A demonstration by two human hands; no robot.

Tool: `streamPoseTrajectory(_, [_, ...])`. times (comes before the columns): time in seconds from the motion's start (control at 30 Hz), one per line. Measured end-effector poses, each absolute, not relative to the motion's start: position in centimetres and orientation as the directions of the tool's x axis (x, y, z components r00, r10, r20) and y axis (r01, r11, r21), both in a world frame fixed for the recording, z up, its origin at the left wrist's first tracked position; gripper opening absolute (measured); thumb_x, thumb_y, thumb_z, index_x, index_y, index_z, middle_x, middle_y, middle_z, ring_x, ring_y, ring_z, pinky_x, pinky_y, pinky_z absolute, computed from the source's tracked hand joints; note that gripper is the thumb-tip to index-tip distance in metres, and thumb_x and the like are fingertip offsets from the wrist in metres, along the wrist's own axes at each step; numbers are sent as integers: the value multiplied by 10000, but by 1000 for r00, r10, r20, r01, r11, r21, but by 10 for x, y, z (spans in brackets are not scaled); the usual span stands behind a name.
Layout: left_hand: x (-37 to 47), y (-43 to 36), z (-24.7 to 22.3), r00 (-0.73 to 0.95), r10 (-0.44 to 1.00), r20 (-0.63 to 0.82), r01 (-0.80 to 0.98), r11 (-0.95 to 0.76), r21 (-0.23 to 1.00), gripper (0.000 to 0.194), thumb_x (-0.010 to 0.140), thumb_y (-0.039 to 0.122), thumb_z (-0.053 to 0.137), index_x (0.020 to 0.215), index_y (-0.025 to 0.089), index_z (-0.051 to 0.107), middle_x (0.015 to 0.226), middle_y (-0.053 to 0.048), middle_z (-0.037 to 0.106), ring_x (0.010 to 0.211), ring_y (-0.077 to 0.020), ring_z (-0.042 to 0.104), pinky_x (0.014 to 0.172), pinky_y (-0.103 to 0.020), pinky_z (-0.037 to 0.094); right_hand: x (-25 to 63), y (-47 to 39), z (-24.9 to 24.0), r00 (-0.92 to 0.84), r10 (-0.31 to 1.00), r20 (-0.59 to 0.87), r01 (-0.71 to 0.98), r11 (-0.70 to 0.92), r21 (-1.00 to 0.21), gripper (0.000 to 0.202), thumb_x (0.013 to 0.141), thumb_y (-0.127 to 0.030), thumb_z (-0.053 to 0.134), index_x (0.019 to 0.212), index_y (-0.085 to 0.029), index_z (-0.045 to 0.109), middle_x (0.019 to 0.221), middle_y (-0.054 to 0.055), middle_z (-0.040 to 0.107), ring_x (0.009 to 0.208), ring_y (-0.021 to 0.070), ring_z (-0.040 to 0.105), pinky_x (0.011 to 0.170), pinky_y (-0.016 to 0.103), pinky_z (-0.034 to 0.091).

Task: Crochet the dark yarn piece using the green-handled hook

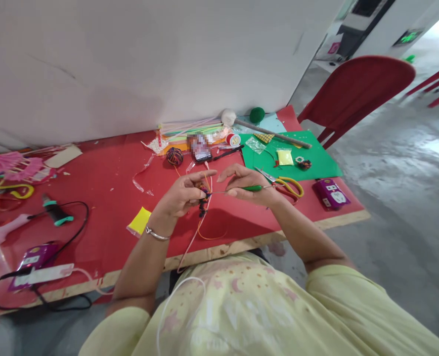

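My left hand point(186, 194) pinches a small piece of dark multicoloured crochet work point(203, 203), with orange yarn running up over the fingers. In my right hand point(246, 185) is a crochet hook point(252, 188) with a green handle; its thin metal shaft points left and reaches the crochet piece. A ball of multicoloured yarn point(174, 156) lies behind my left hand, and a strand leads from it toward that hand. A loose orange yarn tail hangs below onto the red table. Scissors point(288, 186) with yellow handles lie just right of my right hand.
A phone point(200, 148) stands behind my hands, its cable passing down near the left hand. On the green sheet point(323, 160) lie small bags and a stick. A purple box point(331, 194) sits at right, a glue gun point(8, 230) at left. A red chair point(364, 94) stands beyond.
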State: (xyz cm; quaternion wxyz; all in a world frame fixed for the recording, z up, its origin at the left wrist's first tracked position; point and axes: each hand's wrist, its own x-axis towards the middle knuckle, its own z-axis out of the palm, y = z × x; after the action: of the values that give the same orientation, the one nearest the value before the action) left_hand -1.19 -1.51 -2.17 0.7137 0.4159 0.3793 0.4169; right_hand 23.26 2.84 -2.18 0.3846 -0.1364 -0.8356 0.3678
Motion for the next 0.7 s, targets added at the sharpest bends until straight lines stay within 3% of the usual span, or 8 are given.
streamPoseTrajectory(0.2, [-12,-12,-23,371,910,-183,-286,299,910,680,592,115,754,1269,174,727,680,20,612,426,-10,321,391,-177,179,229,25,-33,-571,647,505,-127,538,-833,209,938,-364,676,860,-232,817,1163,93,709,1059,201,671,920,373,549])
streamPoseTrajectory(0.37, [-6,-13,-21,327,929,-172,-297,275,914,617,581,92,781,1191,183,769,630,43,572,415,-10,330,390,-173,221,218,21,-48,-511,781,359,-271,250,-930,242,928,-390,679,788,-255,824,1129,69,699,1046,185,648,835,326,572])
streamPoseTrajectory(0.57, [9,-14,-27,259,959,-116,-358,207,910,647,585,101,850,1215,213,757,750,-10,689,458,-32,447,405,-170,269,191,9,-58,-465,870,165,-427,-57,-903,286,876,-457,711,703,-236,767,1106,26,648,812,113,614,714,255,544])
streamPoseTrajectory(0.7, [8,-14,-28,233,967,-104,-410,195,891,590,578,98,852,1155,198,775,745,1,690,411,-3,361,376,-172,236,182,3,-56,-397,913,97,-486,-119,-866,254,835,-469,739,746,-231,747,1085,12,627,683,78,559,696,253,517])
